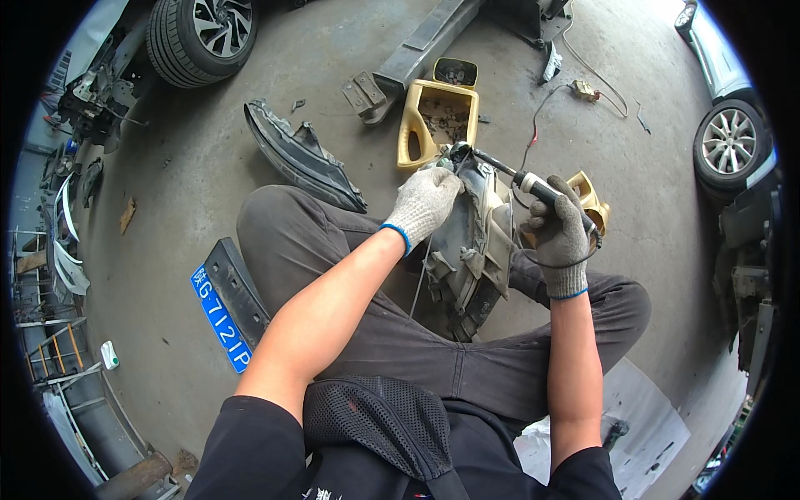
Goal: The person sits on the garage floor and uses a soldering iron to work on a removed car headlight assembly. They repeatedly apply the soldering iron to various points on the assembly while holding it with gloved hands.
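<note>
A grey plastic car headlight housing (471, 242) stands on the floor between my bent legs, its back and brackets showing. At its far left edge, my gloved left hand (427, 200) is closed in a pinch; the fingers hide what is in them. A thin pale line runs down below that wrist, and I cannot tell whether the hand holds it. My gloved right hand (557, 225) grips the handle of a corded soldering iron (533, 185), black and white with a metal shaft. The shaft points left to the housing's far end, close to the left fingertips.
Beyond the housing are a cut yellow jug (404, 125) with dark scraps and a smaller container (456, 72). Left lie a long lamp piece (300, 158) and a blue licence plate (218, 321). A cable (533, 133) crosses the floor. Cars stand on both sides.
</note>
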Demonstrator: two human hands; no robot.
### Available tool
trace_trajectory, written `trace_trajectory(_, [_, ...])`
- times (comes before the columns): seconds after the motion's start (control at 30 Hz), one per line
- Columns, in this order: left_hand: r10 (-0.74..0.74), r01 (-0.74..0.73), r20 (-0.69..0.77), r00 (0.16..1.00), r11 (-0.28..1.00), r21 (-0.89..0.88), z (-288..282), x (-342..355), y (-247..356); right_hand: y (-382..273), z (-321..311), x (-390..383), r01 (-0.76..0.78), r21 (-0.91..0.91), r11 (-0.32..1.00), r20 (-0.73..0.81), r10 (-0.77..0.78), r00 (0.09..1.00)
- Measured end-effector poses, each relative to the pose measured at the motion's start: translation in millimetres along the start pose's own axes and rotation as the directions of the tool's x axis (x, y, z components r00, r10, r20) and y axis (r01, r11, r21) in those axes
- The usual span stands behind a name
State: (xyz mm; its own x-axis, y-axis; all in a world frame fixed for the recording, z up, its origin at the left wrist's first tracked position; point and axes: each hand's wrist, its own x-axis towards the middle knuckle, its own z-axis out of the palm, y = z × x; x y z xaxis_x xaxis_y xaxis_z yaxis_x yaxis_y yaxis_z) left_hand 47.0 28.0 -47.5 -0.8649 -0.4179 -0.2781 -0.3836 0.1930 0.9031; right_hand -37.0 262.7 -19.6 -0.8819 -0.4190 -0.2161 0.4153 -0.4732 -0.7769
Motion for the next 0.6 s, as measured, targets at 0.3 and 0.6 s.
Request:
trace_trajectory(0.3, [0.057,-0.056,-0.018,0.998,0.997,0.053,-1.0,-1.3,-3.0,-4.4,2.9,1.0,-0.033,0.054,0.998,-0.011,0.033,0.999])
trace_trajectory(0.6, [0.050,-0.049,-0.010,0.999,0.997,0.066,-1.5,-2.1,-1.9,-6.3,-1.5,3.5,-0.055,0.051,0.997,0.014,0.054,0.998])
